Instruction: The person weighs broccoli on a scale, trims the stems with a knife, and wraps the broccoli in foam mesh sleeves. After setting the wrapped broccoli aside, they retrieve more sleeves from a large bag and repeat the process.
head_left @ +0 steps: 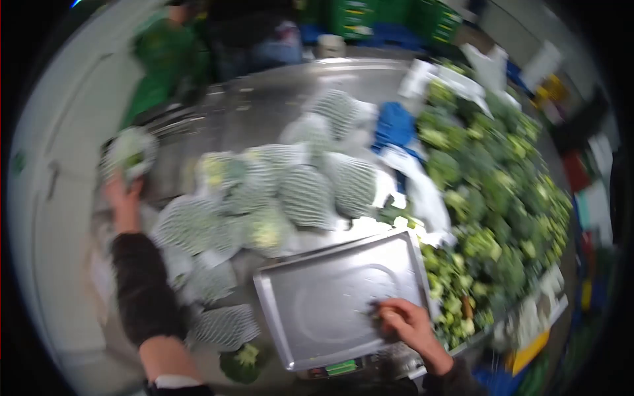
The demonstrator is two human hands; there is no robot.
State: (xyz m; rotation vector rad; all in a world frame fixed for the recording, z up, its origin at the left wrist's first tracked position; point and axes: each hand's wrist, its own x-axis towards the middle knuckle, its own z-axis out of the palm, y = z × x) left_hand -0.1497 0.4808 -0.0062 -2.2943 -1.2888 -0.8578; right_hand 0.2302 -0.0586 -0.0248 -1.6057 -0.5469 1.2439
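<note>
Holding one netted broccoli (131, 150) at far left, right hand over the tray

Left hand (124, 196): closed round the lower end of that broccoli, by the left edge of the metal desk (247, 109). White net covers it, green showing through. Lifted or resting on something: can't tell.

Right hand (408, 325): over the near right part of the metal tray (330, 297), fingers curled, thumb close to them, so a narrow gap at most. Dark blur at the fingertips; can't tell if it grips anything.

Tray: shallow, rectangular, raised rim all round, faint ring in its floor, a few small marks near the right hand. Small green display (341, 367) just below its near edge.

Nets: a cluster of wrapped heads (304, 195) fills the middle of the desk, beyond the tray and to its left. Each net bulges round its contents; green and pale yellow show through several. One more wrapped piece (228, 327) sits left of the tray, with a loose broccoli (242, 363) just nearer the camera.

Right side: big heap of unwrapped broccoli (492, 198), piled past the tray's right rim. Blue cloth (394, 125) and white cloth (422, 191) lie between heap and cluster.

Back: green crates (350, 18); contents too blurred to read.
</note>
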